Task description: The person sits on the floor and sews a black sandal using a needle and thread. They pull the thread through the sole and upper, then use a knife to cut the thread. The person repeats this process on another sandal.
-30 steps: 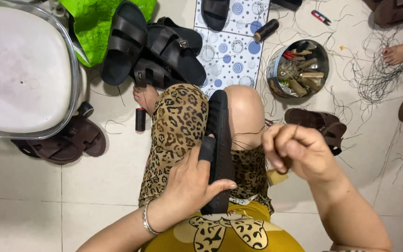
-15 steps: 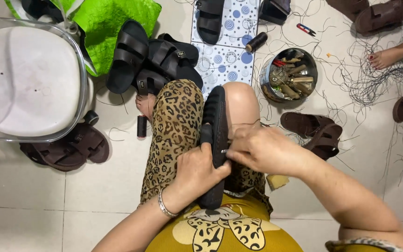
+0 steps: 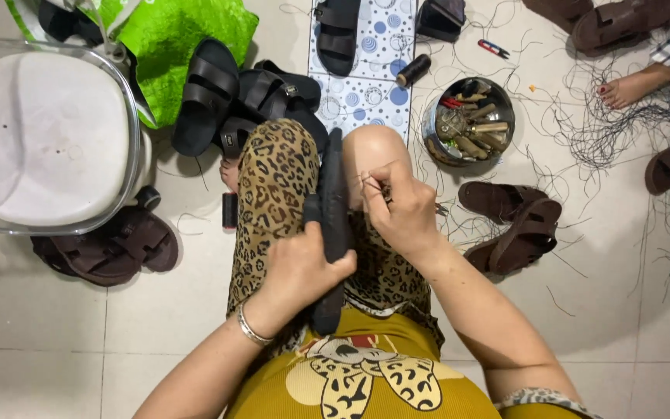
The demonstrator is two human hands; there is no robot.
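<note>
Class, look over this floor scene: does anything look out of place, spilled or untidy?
Yes: loose dark threads lie tangled across the tiles at right, by a bare foot. Brown sandals lie scattered, unpaired. The metal bowl stands upright, unspilled.

Matt black rubbery sandal sole [image 3: 329, 233], leopard-print cloth trousers [image 3: 273, 194], shiny metal bowl [image 3: 467, 120], glossy pale floor tiles [image 3: 40, 341], clear plastic chair [image 3: 48, 140], glossy green woven bag [image 3: 172, 39].

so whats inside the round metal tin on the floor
The round metal tin holds a jumble of small tools and thread spools, with something red among them. Whatever lies beneath that pile is covered.
</note>
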